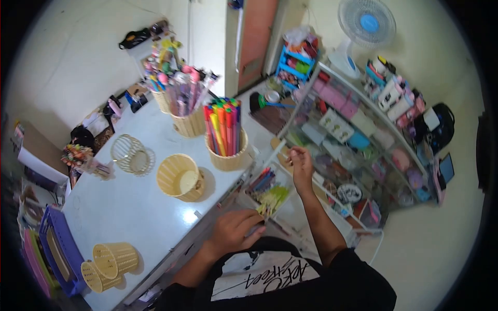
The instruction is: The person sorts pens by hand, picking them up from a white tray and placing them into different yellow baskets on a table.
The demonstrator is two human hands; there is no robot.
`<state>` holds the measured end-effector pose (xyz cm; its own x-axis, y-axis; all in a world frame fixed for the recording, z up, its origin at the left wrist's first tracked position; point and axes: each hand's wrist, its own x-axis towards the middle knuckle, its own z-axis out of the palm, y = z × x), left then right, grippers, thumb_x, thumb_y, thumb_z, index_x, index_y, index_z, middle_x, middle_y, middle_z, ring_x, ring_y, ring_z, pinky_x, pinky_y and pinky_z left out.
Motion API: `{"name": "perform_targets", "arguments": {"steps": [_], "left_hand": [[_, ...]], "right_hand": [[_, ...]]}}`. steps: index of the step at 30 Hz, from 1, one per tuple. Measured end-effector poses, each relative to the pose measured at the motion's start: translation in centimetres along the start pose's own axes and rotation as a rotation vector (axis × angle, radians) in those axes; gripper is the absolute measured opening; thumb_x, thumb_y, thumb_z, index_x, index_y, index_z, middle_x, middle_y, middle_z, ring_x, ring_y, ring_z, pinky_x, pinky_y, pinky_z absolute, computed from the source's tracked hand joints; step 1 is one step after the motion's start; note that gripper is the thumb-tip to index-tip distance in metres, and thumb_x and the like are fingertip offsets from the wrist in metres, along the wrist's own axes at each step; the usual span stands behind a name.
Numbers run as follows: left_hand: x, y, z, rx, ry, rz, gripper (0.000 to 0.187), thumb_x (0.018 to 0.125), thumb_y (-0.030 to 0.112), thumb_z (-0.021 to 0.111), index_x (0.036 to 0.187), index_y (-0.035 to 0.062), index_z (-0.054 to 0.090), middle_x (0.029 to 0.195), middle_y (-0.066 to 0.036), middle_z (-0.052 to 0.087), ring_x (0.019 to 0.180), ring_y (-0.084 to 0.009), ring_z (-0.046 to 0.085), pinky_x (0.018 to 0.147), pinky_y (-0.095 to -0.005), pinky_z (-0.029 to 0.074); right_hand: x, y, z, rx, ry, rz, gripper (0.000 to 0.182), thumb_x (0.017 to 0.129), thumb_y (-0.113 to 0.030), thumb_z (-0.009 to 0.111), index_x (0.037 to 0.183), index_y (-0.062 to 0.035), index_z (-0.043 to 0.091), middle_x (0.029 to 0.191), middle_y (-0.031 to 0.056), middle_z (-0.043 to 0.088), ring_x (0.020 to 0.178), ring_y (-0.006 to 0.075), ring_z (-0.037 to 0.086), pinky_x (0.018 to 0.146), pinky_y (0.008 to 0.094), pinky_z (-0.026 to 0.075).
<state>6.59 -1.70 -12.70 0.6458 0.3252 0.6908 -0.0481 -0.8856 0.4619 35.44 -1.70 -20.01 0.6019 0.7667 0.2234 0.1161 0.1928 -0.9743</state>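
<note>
My left hand (236, 229) is at the near edge of an open drawer (293, 212), its fingers curled toward the thumb; what lies between them, if anything, is too small to make out. Just past its fingertips lie yellow-green pens (274, 198) in one compartment, with blue and red pens (262, 180) beside them. My right hand (301, 165) is raised over the drawer's far side, fingers loosely bent and apart, with nothing visible in it. On the table, a cream basket (226, 161) holds upright colourful markers (223, 127). Left of it, another cream basket (176, 176) stands with its inside showing.
A wire basket (136, 155) and two cream baskets (116, 259) lie on the white table (104, 207). Further back stand baskets of decorated pens (187, 96). At right is a glass display case (342, 129) with a fan (368, 23) behind it. Purple trays (59, 249) lean at left.
</note>
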Motion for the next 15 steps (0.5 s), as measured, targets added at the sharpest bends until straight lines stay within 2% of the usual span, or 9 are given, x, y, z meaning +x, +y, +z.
{"name": "perform_targets", "arguments": {"steps": [1,3,5,6,8,9,11,14,15], "left_hand": [[-1.1,0.0,1.2,-0.031,-0.033,-0.015,0.043,0.079,0.014,0.076,0.115,0.0028,0.057,0.102,-0.016,0.063,0.075,-0.0210,0.066,0.059,-0.0302,0.053],[-3.8,-0.8,3.9,-0.389,-0.417,-0.806,0.033,0.085,0.026,0.070,0.109,0.0046,0.062,0.090,-0.013,0.068,0.079,-0.0294,0.067,0.067,-0.0365,0.054],[-12.0,-3.8,8.6,-0.274,-0.562,-0.833,0.037,0.087,0.031,0.066,0.112,0.0048,0.060,0.094,-0.016,0.067,0.084,-0.0333,0.067,0.071,-0.0403,0.054],[-15.7,-4.6,10.0,-0.155,-0.675,-0.846,0.041,0.089,0.036,0.062,0.116,0.0050,0.059,0.098,-0.019,0.067,0.088,-0.0371,0.066,0.075,-0.0440,0.053],[-19.2,-4.8,10.2,0.019,-1.128,-0.884,0.049,0.090,0.044,0.056,0.120,0.0056,0.057,0.105,-0.021,0.066,0.097,-0.0386,0.065,0.082,-0.0484,0.051],[-20.0,-4.8,10.3,-0.008,-1.178,-0.960,0.050,0.090,0.046,0.055,0.120,0.0055,0.057,0.106,-0.021,0.065,0.098,-0.0381,0.064,0.083,-0.0473,0.051],[-21.2,-4.9,10.5,-0.026,-1.232,-1.058,0.052,0.091,0.048,0.055,0.120,0.0054,0.058,0.106,-0.021,0.065,0.099,-0.0375,0.064,0.084,-0.0462,0.050],[-22.3,-4.5,11.0,-0.056,-1.062,-1.183,0.050,0.091,0.046,0.055,0.120,0.0057,0.057,0.104,-0.022,0.065,0.097,-0.0377,0.064,0.084,-0.0477,0.051],[-22.4,-4.3,11.2,0.001,-1.038,-1.246,0.051,0.091,0.046,0.055,0.121,0.0056,0.057,0.105,-0.022,0.065,0.098,-0.0372,0.064,0.084,-0.0470,0.051]], "right_hand": [[-1.4,3.5,-2.4,-0.091,-0.034,0.210,0.039,0.094,-0.029,0.062,0.119,-0.0014,0.052,0.108,0.0117,0.062,0.091,0.0202,0.062,0.083,0.0328,0.049],[-5.4,11.6,-7.6,-0.463,-0.275,0.361,0.040,0.093,-0.038,0.061,0.111,-0.0024,0.059,0.096,0.0108,0.065,0.091,0.0187,0.063,0.079,0.0341,0.050],[-8.4,15.7,-11.8,-0.780,-0.794,0.590,0.047,0.090,-0.044,0.063,0.112,-0.0024,0.060,0.098,0.0116,0.066,0.090,0.0192,0.065,0.077,0.0365,0.051],[-8.6,16.3,-12.0,-0.765,-0.795,0.607,0.047,0.090,-0.044,0.063,0.112,-0.0024,0.060,0.098,0.0116,0.066,0.090,0.0192,0.065,0.077,0.0365,0.051],[-8.7,17.7,-12.3,-0.649,-1.087,1.041,0.054,0.089,-0.042,0.064,0.125,-0.0023,0.055,0.088,0.0082,0.067,0.081,0.0166,0.065,0.067,0.0334,0.051],[-8.2,19.4,-12.1,-0.630,-1.097,1.049,0.054,0.089,-0.042,0.064,0.125,-0.0023,0.055,0.088,0.0082,0.067,0.081,0.0166,0.065,0.067,0.0334,0.051],[-6.9,25.4,-11.0,-0.409,-0.744,0.997,0.050,0.087,-0.034,0.069,0.123,-0.0027,0.055,0.097,0.0124,0.066,0.080,0.0168,0.068,0.061,0.0309,0.052],[-4.6,35.7,-8.6,-0.462,-0.344,0.873,0.048,0.083,-0.024,0.073,0.122,-0.0019,0.054,0.101,0.0150,0.066,0.080,0.0180,0.069,0.055,0.0313,0.053],[-3.9,37.9,-7.4,-0.449,-0.363,0.883,0.048,0.083,-0.024,0.073,0.122,-0.0019,0.054,0.101,0.0150,0.066,0.080,0.0180,0.069,0.055,0.0313,0.053]]}}
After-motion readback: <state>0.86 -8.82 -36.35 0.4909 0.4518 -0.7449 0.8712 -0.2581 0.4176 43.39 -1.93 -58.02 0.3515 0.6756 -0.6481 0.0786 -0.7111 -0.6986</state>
